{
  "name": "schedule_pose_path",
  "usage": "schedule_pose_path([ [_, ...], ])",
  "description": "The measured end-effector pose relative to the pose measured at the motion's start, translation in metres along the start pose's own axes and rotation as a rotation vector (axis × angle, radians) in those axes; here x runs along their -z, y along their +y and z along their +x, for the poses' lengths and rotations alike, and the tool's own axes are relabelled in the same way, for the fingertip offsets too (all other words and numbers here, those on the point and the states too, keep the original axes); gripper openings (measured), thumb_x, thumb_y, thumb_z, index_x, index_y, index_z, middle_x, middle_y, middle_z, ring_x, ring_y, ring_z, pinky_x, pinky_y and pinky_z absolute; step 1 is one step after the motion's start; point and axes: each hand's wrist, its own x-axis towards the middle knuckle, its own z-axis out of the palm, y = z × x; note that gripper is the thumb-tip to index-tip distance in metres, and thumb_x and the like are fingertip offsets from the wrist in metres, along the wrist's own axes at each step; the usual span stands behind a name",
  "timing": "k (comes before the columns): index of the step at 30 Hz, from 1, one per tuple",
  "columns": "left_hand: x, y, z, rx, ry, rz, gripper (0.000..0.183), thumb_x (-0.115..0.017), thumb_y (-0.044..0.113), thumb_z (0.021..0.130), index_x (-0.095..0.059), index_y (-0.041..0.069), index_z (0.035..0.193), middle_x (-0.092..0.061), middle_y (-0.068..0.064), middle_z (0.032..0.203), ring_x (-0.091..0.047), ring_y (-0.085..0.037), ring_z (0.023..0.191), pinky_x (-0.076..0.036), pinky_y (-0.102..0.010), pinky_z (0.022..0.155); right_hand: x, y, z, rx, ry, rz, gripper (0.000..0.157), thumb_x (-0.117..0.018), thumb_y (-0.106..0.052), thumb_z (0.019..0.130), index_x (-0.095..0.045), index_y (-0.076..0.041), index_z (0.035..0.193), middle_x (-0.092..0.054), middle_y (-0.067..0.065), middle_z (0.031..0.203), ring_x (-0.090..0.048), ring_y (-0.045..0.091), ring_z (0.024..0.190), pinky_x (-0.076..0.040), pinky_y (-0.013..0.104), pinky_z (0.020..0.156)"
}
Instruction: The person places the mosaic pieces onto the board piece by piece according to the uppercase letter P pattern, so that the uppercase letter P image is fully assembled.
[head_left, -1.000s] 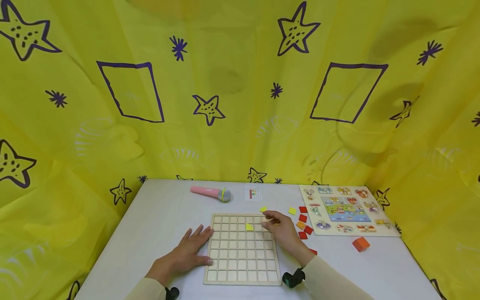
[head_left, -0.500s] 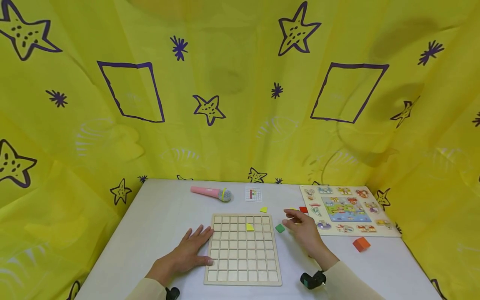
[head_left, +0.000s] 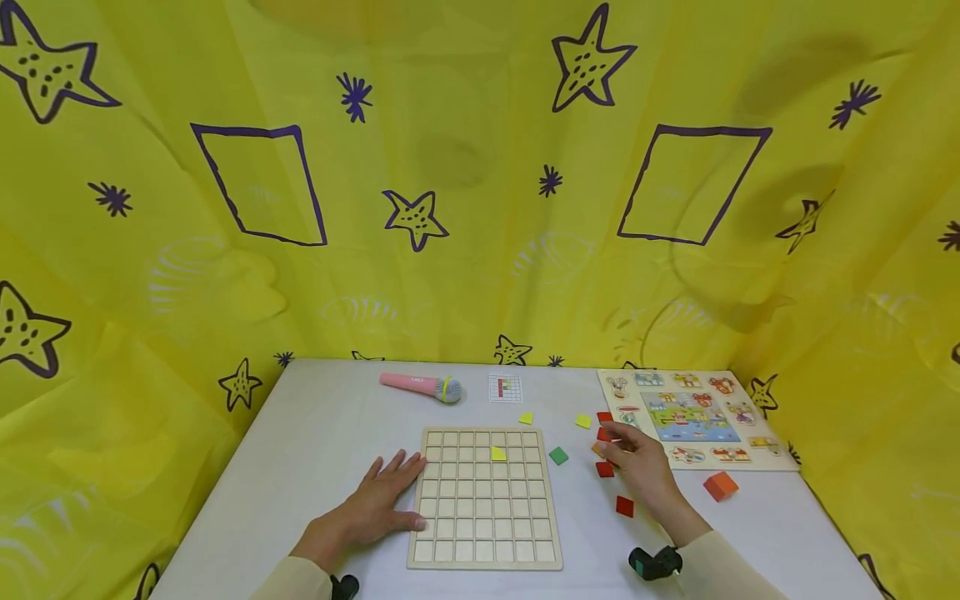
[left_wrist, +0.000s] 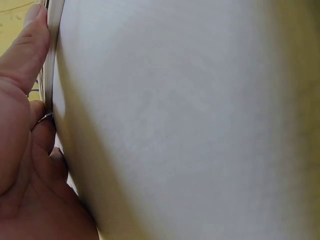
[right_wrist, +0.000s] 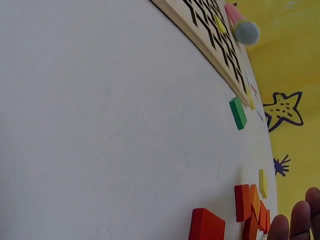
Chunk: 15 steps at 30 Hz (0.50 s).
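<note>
My left hand rests with spread fingers along the left edge of the wooden grid board, its thumb on the frame. In the left wrist view the thumb lies against the board's side. A yellow piece with a curved edge sits in one upper cell. To the board's right, my right hand hovers at a cluster of red tiles and an orange tile; I see nothing held in it. A green tile lies between board and hand, and another red tile lies nearer me.
Behind the board are a pink microphone, a small printed grid card, a yellow quarter-shaped piece and a yellow tile. A picture puzzle board and an orange-red cube stand to the right. Yellow curtain surrounds the table.
My right hand has moved right from the board's upper right corner to the red and orange tiles. The green tile has come into view beside the board. My left hand stays put.
</note>
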Motion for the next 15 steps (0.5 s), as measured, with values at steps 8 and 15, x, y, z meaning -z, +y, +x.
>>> schedule_pose_path([
  [8, 0.0009, -0.0006, 0.0006, -0.005, 0.006, -0.001, 0.100, -0.081, 0.050, 0.087, -0.036, 0.007, 0.164, -0.032, -0.014, 0.172, -0.014, -0.041, 0.163, 0.001, -0.065, 0.131, 0.0079, 0.0020, 0.0038, 0.001, 0.005, -0.031, 0.047, -0.068, -0.017, 0.103, -0.058, -0.004, 0.147, -0.061, 0.021, 0.140, -0.056, 0.029, 0.112, -0.057, 0.020, 0.075],
  [15, 0.0003, -0.0005, 0.0000, -0.009, 0.005, -0.005, 0.099, -0.081, 0.048, 0.087, -0.036, 0.006, 0.164, -0.032, -0.015, 0.172, -0.014, -0.041, 0.163, 0.000, -0.066, 0.131, 0.0089, 0.0097, 0.0092, 0.023, 0.038, -0.172, 0.044, -0.070, -0.019, 0.102, -0.063, -0.006, 0.143, -0.062, 0.020, 0.141, -0.052, 0.034, 0.119, -0.055, 0.030, 0.087],
])
